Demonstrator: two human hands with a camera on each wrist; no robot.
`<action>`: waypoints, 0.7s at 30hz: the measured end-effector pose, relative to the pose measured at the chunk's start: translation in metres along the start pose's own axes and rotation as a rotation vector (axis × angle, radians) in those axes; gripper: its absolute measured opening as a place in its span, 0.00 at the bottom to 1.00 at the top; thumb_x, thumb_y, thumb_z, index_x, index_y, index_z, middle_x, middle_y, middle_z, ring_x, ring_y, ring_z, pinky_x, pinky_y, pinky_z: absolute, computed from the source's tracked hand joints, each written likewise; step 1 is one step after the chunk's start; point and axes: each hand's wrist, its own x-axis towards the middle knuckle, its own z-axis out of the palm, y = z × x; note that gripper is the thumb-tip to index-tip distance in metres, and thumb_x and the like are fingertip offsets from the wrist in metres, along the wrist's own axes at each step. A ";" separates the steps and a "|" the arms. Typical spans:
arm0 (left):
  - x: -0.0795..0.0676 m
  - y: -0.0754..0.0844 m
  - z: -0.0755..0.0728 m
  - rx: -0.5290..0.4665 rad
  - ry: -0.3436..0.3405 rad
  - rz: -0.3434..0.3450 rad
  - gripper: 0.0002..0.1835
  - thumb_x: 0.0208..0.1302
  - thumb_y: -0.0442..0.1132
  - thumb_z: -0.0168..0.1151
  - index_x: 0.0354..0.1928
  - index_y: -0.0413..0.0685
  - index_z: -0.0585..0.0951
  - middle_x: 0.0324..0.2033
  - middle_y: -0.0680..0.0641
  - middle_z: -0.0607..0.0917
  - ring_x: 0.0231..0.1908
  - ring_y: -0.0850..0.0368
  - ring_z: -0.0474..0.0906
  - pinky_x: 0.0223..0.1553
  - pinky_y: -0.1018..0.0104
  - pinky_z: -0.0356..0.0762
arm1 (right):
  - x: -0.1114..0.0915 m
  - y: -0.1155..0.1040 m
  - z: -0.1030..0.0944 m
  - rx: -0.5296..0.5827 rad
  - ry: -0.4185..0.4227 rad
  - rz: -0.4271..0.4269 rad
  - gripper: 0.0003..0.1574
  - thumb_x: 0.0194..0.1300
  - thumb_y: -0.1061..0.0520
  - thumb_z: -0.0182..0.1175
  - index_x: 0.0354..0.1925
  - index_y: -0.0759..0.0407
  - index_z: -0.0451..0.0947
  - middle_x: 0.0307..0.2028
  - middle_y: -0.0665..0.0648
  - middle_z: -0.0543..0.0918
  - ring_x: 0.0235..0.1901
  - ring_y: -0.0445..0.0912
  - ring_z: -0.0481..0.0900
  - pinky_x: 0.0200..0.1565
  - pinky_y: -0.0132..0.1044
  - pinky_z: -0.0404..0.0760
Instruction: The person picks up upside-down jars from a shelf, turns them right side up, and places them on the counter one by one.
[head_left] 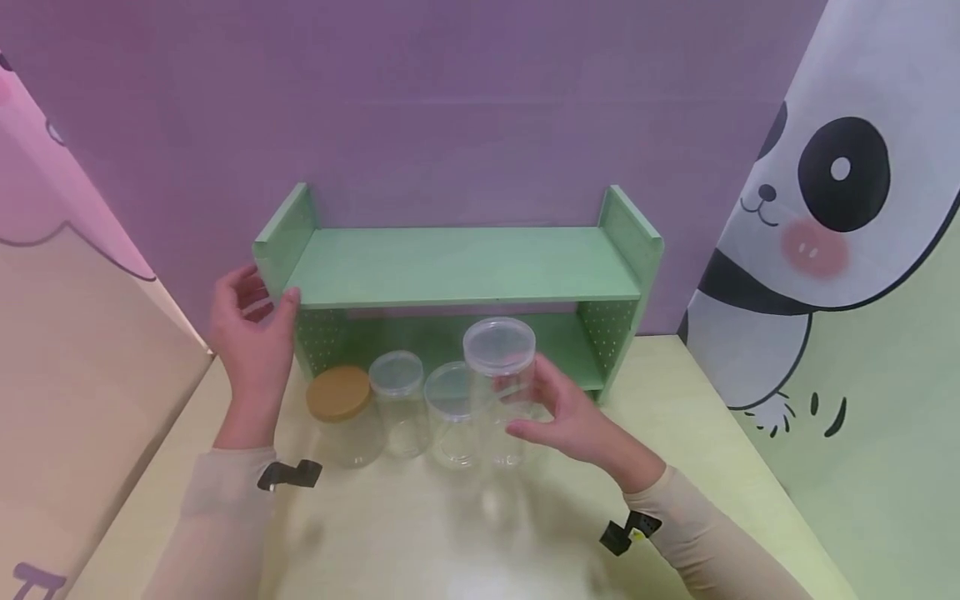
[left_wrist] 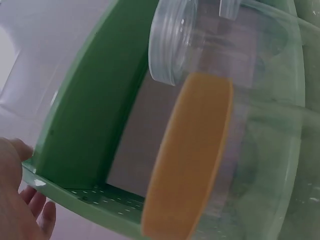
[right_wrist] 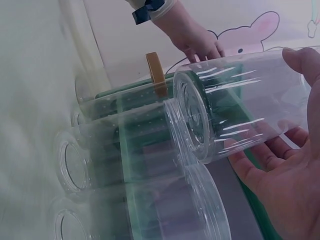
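My right hand [head_left: 573,421] grips a tall clear jar [head_left: 491,400] with a translucent lid, thumb on one side and fingers on the other. In the right wrist view this held jar [right_wrist: 245,95] is above the other jars. A green two-tier shelf [head_left: 465,262] stands against the back wall. At its left end, my left hand [head_left: 255,333] holds the side panel, thumb at the front edge and fingers outside. Before the shelf stand a jar with a wooden lid [head_left: 339,396], a narrow clear-lidded jar [head_left: 399,404] and a wider clear-lidded jar [head_left: 448,400].
The pale tabletop [head_left: 375,533] extends in front of the jars. A purple wall [head_left: 465,108] rises behind the shelf. A panda-printed panel [head_left: 825,233] borders the right side, and a pink-and-beige panel [head_left: 90,350] the left.
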 end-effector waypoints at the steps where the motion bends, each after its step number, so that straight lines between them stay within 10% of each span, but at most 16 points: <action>1: 0.001 -0.002 0.000 0.002 -0.002 -0.005 0.26 0.71 0.37 0.76 0.69 0.48 0.83 0.53 0.55 0.85 0.54 0.61 0.82 0.58 0.68 0.85 | 0.000 0.000 -0.001 -0.001 0.001 0.002 0.49 0.66 0.71 0.73 0.79 0.63 0.63 0.63 0.70 0.80 0.64 0.63 0.82 0.65 0.50 0.87; 9: 0.003 -0.010 0.004 -0.045 0.015 -0.008 0.20 0.73 0.38 0.76 0.65 0.53 0.90 0.51 0.44 0.92 0.50 0.63 0.86 0.48 0.77 0.87 | -0.004 -0.005 -0.012 -0.016 0.021 0.006 0.51 0.65 0.73 0.71 0.81 0.63 0.61 0.65 0.70 0.80 0.62 0.64 0.83 0.62 0.61 0.88; 21: 0.004 -0.018 0.007 -0.091 0.068 0.003 0.18 0.71 0.30 0.74 0.60 0.51 0.91 0.40 0.62 0.87 0.46 0.64 0.84 0.46 0.79 0.87 | -0.013 -0.014 -0.049 -0.033 0.074 -0.068 0.51 0.66 0.76 0.70 0.81 0.62 0.62 0.64 0.57 0.81 0.63 0.48 0.84 0.64 0.43 0.88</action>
